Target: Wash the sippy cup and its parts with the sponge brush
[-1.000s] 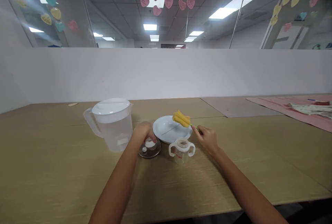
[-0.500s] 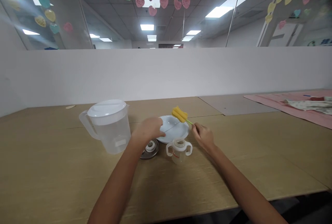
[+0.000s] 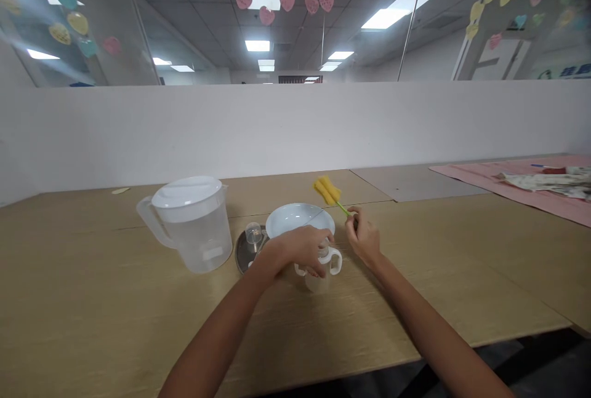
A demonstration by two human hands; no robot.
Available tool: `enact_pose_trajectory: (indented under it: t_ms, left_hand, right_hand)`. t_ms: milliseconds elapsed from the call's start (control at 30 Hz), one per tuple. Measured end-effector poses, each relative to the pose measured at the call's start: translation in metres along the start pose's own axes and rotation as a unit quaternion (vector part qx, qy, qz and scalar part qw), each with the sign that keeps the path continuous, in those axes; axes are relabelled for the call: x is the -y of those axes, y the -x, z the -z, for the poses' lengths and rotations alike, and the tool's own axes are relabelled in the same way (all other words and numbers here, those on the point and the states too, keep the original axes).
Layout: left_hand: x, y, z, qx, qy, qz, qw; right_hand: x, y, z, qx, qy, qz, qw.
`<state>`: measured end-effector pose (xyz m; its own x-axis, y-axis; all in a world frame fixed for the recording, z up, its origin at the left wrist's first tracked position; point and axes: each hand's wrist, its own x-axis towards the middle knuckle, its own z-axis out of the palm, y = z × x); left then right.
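My right hand (image 3: 364,238) is closed on the green stick of a yellow sponge brush (image 3: 327,191), held up right of a white bowl (image 3: 289,216). My left hand (image 3: 307,248) reaches over a clear two-handled bottle (image 3: 318,281), its fingers curved around the bottle's top; whether they grip it is hard to tell. The bottle stands upright in front of the bowl, its right handle showing. Behind my left wrist lies a dark round tray (image 3: 242,253) with a small clear cup (image 3: 253,234) on it.
A lidded clear pitcher (image 3: 198,232) stands at the left. On the far right a pink cloth (image 3: 466,178) bears a patterned fabric (image 3: 545,183). A white wall (image 3: 295,133) rises behind the wooden table (image 3: 415,262), whose front edge shows below.
My left hand has moved right and down, from the bowl's left side to the bottle's top. The brush has risen slightly and shifted right in my right hand. The view has shifted a little.
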<state>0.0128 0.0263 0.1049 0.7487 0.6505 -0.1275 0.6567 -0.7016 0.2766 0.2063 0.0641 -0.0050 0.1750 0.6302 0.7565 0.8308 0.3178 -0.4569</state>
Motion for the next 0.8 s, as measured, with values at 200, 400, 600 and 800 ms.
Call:
enact_pose_trajectory:
  t_ms: [200,400,600,800]
  left_hand:
    - [0.003,0.016,0.029,-0.121,0.194,-0.05,0.972]
    - [0.022,0.012,0.034,-0.325,0.263,-0.019,0.908]
    - [0.034,0.007,0.032,-0.445,0.064,0.043,0.892]
    - [0.036,0.006,0.024,-0.411,-0.115,0.053,0.903]
  right_hand:
    - [-0.001,-0.001,-0.003,-0.125,-0.035,-0.02,0.991]
    - [-0.01,0.002,-0.006,-0.146,-0.067,0.051,0.986]
    - [-0.012,0.005,-0.003,-0.078,0.038,0.183,0.979]
    - [-0.008,0.0,0.008,-0.09,0.116,0.291,0.945]
